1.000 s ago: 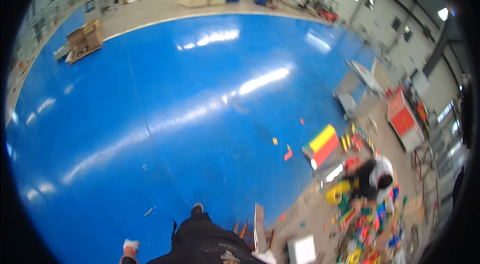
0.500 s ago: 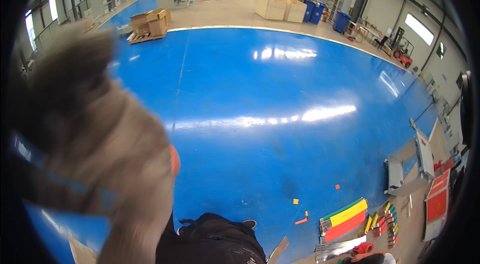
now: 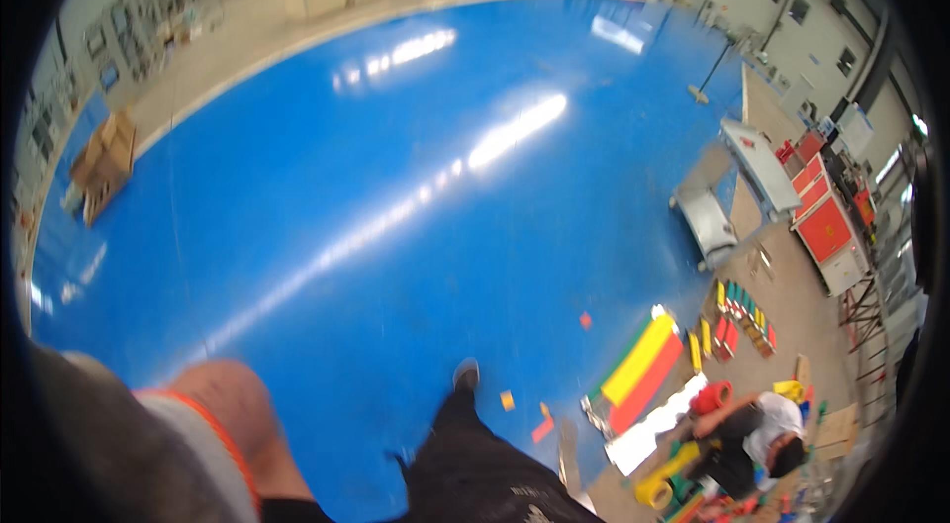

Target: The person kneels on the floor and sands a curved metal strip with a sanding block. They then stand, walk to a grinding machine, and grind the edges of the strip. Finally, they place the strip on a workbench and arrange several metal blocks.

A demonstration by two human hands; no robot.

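Observation:
At the lower left edge, close to the camera, my left hand [image 3: 84, 434] shows as a large blurred grey shape in a work glove with an orange-edged cuff [image 3: 213, 429]. Bare skin of my wrist and forearm [image 3: 237, 404] runs from that cuff to a black sleeve. The fingers are hidden, so I cannot make out whether they hold anything. My right hand is out of view. Below me are my black clothing [image 3: 475, 474] and one shoe [image 3: 467, 372] on the blue floor [image 3: 396, 295].
At the lower right a person [image 3: 757, 434] crouches among coloured rolls. Green, yellow and red strips [image 3: 638, 370] lie beside a shiny metal sheet [image 3: 658, 424]. Further right stand a grey metal cabinet [image 3: 705, 226] and a red cabinet [image 3: 823, 226]. Cardboard boxes [image 3: 104, 157] sit far left.
The view has turned rightward, bringing the crouching person and red cabinet further in. My gloved left hand has dropped from the upper left to the lower left edge.

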